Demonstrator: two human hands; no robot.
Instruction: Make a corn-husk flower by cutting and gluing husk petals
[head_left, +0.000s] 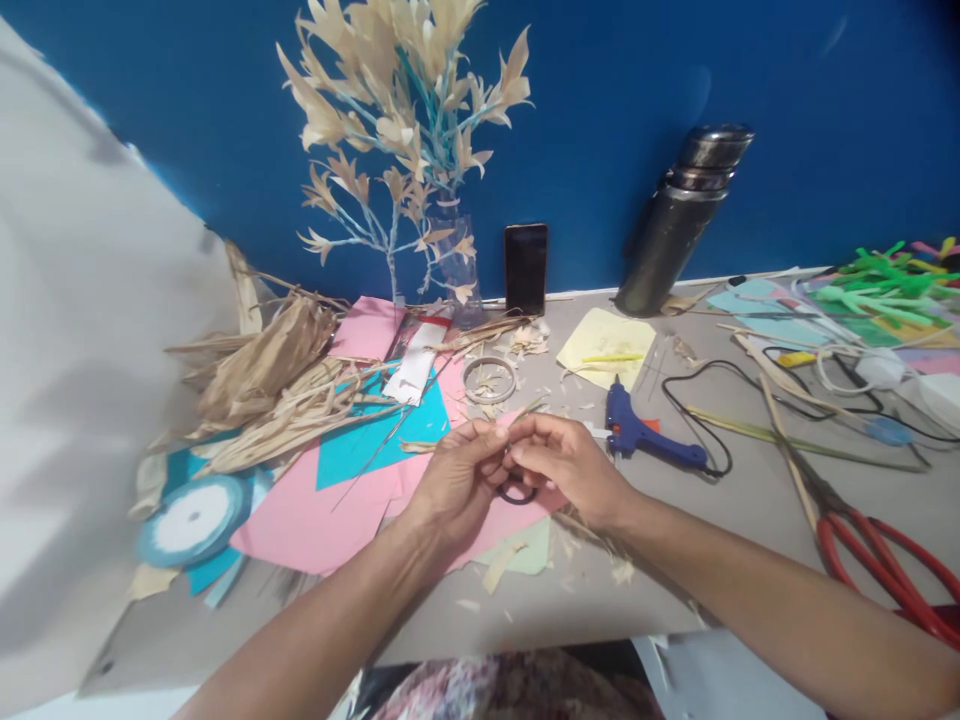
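My left hand (461, 475) and my right hand (562, 462) meet over the middle of the table, fingertips pinched close together. Whatever small thing they hold is mostly hidden by the fingers; a thin greenish sliver pokes out just above them, and I cannot tell if it is held. Below the fingers, a dark ring-shaped handle (517, 492) partly shows on pink paper (322, 510). A roll of tape (489, 380) lies just beyond my hands. To the right of my right hand rests a blue hot glue gun (649, 435) with a black cord.
Dried husks (270, 365) pile up at left, near a blue ribbon spool (193, 520). A husk-flower arrangement (397, 130), a phone (526, 268) and a dark flask (679, 225) stand along the blue wall. Red-handled scissors (885, 565) lie at right, with green craft pieces (877, 280) behind.
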